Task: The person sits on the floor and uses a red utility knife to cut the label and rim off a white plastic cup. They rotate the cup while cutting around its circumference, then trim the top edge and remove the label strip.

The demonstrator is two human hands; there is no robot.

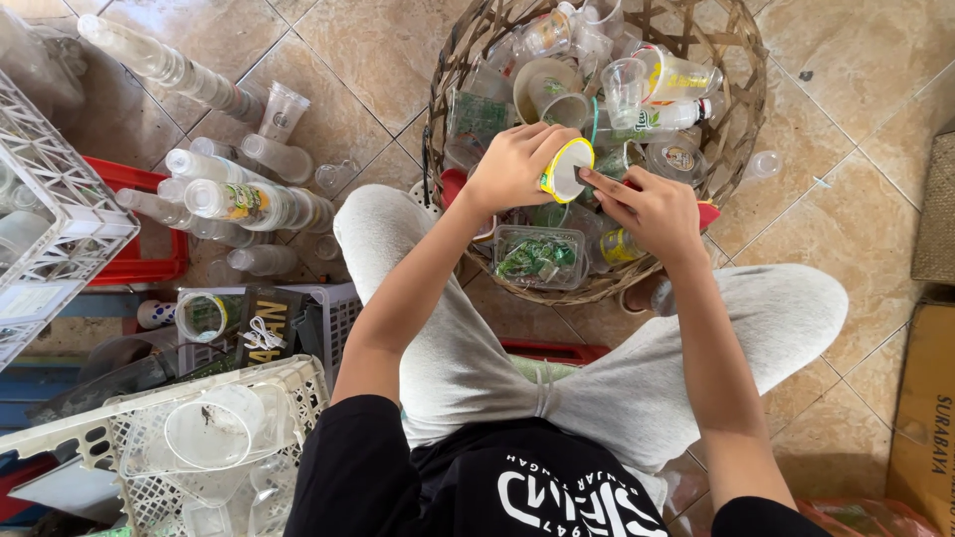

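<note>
**Peeling a Cup Lid Over the Basket**

Gripping a small yellow-rimmed cup (565, 169), the left hand (512, 164) closes around its body and holds it over the woven basket (741, 119). The right hand (647, 204) pinches at the cup's rim, fingers bent, apparently working the seal.

Progress, as a judgement: partial. Stacked cups (234, 199) lie on the floor at the person's left, and a white crate (214, 428) holds a few clear cups. The basket remains heaped with mixed cups and a clear tray (538, 256), so much is left.

Limits of view: the right fingertips hide the seal edge; whether it has lifted cannot be told. The basket's depth is hidden. Crates at left are cut off.
</note>
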